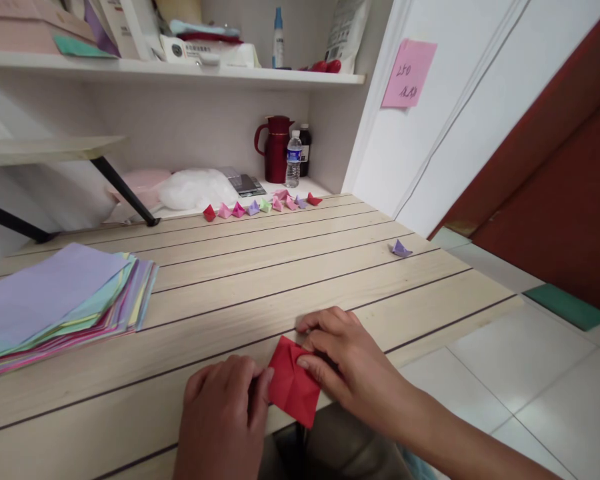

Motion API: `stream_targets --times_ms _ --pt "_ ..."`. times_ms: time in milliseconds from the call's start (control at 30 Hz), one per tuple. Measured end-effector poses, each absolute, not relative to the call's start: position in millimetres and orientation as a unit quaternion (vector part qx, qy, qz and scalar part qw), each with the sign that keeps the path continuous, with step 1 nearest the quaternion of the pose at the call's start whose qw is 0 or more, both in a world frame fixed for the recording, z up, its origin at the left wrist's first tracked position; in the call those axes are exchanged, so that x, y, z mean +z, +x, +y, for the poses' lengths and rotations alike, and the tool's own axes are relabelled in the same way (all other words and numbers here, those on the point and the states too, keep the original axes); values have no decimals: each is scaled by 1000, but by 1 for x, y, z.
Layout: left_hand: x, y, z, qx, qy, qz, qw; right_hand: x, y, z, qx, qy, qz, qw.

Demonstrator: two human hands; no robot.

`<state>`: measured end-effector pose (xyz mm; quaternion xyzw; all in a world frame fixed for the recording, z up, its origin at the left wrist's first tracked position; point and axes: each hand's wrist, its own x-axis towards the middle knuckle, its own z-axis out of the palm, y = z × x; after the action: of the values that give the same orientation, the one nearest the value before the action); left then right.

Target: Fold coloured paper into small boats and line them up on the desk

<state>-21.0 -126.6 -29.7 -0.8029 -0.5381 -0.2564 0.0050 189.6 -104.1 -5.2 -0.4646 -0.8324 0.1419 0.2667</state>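
A folded red paper [293,387] lies at the near edge of the wooden table [260,280]. My left hand [225,413] is closed, pinching the paper's left side between thumb and fingers. My right hand [350,367] presses its fingertips down on the paper's upper right part, fingers bent together on it. A row of small folded paper pieces [260,205] in red, pink, purple and green stands at the table's far edge. One lone purple folded piece [401,249] sits at the right side of the table.
A stack of coloured paper sheets [55,307] lies at the left. At the back stand a dark red jug [276,148] and a water bottle [293,159]. A shelf [180,70] above holds boxes and bags. A pink note [409,73] sticks on the wall. Tiled floor lies to the right.
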Motion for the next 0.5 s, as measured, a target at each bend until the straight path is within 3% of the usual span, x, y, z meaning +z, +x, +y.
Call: stream_targets --times_ms 500 --pt "-36 -23 -128 -269 -796 -536 89 -18 172 -102 8 -542 -809 225"
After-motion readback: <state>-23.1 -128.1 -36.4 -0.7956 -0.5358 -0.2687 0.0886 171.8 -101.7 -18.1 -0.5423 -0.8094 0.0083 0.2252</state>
